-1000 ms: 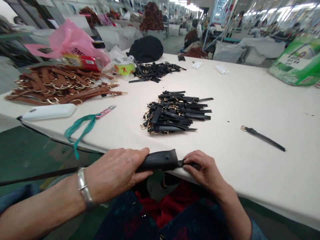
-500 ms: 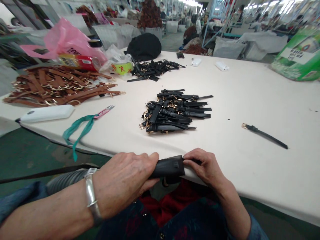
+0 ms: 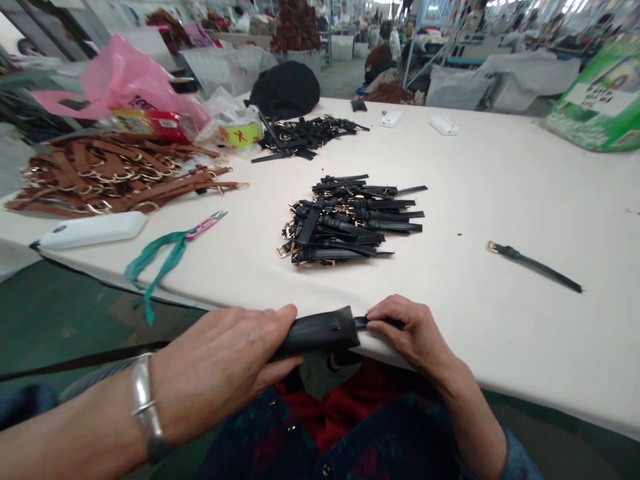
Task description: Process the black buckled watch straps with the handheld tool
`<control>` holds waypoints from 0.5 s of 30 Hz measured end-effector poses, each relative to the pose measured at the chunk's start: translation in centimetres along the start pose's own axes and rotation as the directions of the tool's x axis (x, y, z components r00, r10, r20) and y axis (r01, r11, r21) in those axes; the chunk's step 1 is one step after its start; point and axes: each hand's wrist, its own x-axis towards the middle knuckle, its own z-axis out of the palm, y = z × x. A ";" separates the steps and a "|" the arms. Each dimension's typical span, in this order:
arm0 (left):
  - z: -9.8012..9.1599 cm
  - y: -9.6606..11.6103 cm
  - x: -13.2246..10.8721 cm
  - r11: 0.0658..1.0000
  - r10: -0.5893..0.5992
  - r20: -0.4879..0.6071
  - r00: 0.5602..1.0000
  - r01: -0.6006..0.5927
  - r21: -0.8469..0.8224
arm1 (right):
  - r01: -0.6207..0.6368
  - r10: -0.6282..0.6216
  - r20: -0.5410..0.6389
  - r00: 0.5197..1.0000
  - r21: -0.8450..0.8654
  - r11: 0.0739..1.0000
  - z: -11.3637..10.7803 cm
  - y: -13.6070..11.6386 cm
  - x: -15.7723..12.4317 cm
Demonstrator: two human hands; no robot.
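Note:
My left hand (image 3: 230,360), a silver bangle on its wrist, is wrapped round a thick black handle-like tool (image 3: 320,331) with a flat, wide end; its exact kind does not show. At the table's front edge, my right hand (image 3: 407,327) pinches a narrow black strap (image 3: 361,323). The strap's tip meets the tool's flat end; whether it goes inside I cannot tell. Beyond the hands lies a pile of short black buckle straps (image 3: 345,223) with gold buckles. One single black strap (image 3: 535,267) lies apart on the right.
Pink thread snips (image 3: 207,225) with a teal ribbon lie left, beside a white case (image 3: 93,230). Behind are brown straps (image 3: 110,170), a pink bag (image 3: 125,80), more black straps (image 3: 310,137) and a black cap (image 3: 285,90). A green bag (image 3: 600,100) stands far right.
My left hand and the black tool have moved left, away from my right hand. More of the strap now shows between them. My right hand has barely moved.

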 end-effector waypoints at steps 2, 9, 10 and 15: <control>-0.2 0.7 0.8 1.000 0.026 -0.028 0.999 -0.025 0.015 | -0.013 0.013 0.008 1.000 0.011 1.000 -0.1 -0.1 0.1; -1.0 0.1 2.5 0.999 -0.012 -0.007 1.000 0.013 0.052 | -0.035 0.035 0.021 0.999 0.015 0.999 -0.3 -0.2 0.0; -0.9 -0.3 2.4 0.999 -0.025 0.000 1.000 0.025 0.024 | -0.035 0.035 0.017 0.999 0.010 0.999 -0.3 -0.2 0.0; -0.5 -2.8 0.8 0.993 -0.102 0.017 0.995 0.103 -0.059 | -0.034 0.034 0.018 0.999 -0.016 0.999 -0.2 -0.4 -0.1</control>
